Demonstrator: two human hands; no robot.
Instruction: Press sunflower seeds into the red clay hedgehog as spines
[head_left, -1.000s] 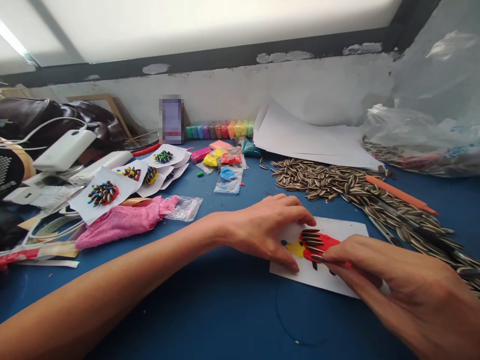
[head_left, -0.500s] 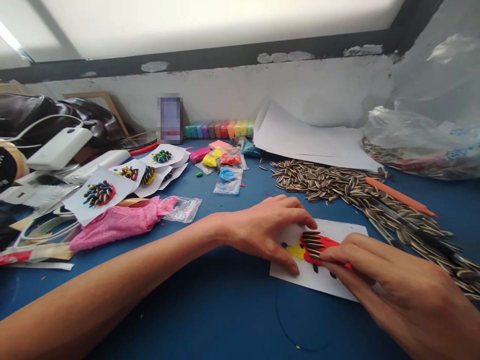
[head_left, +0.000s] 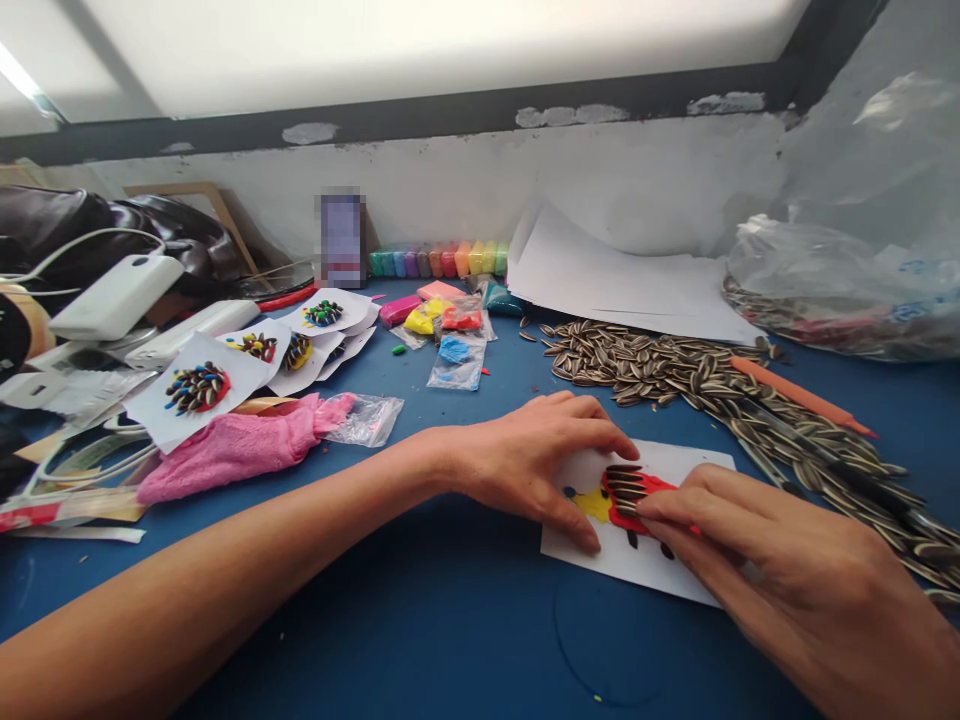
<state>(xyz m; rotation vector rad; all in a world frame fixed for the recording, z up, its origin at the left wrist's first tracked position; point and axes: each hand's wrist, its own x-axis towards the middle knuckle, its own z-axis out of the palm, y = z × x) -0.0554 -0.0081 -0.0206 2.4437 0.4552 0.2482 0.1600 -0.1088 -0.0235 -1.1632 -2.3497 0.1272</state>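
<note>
A white sheet of paper (head_left: 630, 565) lies on the blue table, bearing a flat shape of red clay (head_left: 656, 484) and yellow clay (head_left: 598, 505). Striped sunflower seeds (head_left: 626, 490) stand in a row in the red part, and a few dark seeds show at its lower edge. My left hand (head_left: 536, 455) is open, its thumb and fingers spread and resting on the sheet around the yellow end. With thumb and index finger pinched, my right hand (head_left: 780, 560) presses a sunflower seed at the row's near end; the fingertips mostly hide that seed.
A heap of sunflower seeds (head_left: 622, 360) spreads along the right, with an orange stick (head_left: 802, 395) and a dark pen on it. Behind are paper sheets (head_left: 600, 270) and a plastic bag (head_left: 840, 290). Leftward lie clay packets (head_left: 457, 350), a pink cloth (head_left: 232, 455) and finished seed pieces (head_left: 199, 390).
Hardly anything differs. My right hand has shifted very slightly at the seed row, while my left hand stays in place on the paper.
</note>
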